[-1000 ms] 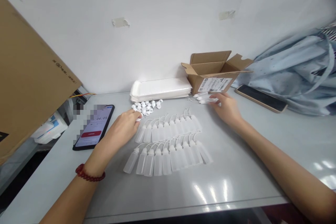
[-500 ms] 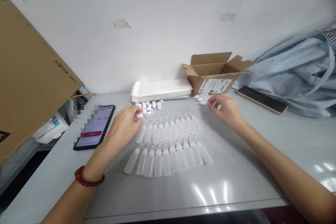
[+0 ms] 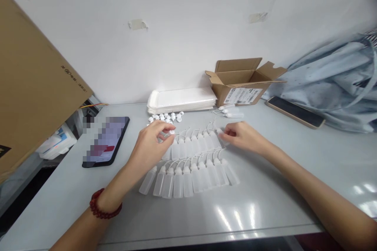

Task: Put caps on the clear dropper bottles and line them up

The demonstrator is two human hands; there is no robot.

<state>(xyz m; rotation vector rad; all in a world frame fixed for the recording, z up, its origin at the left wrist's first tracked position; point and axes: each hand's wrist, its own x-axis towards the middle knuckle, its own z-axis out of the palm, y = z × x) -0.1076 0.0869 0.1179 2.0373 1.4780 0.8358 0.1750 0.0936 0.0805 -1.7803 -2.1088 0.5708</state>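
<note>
Head view: the left hand [image 3: 151, 143] pinches a small white cap [image 3: 172, 132] between thumb and forefinger, above the left end of the far row of bottles [image 3: 196, 141]. The right hand [image 3: 243, 136] has its fingers curled at that row's right end; whether it grips anything cannot be told. The cap is probably light, rigid and slippery: hold at the rim. The bottles look thin-walled and soft: hold at the shoulder.

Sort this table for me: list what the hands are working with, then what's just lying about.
In use: left hand pinching a white cap; right hand at the back row's end; two rows of small bottles; loose caps; spare bottles.
Lying about: dark phone; second phone; open carton; white trays; blue cloth.
</note>
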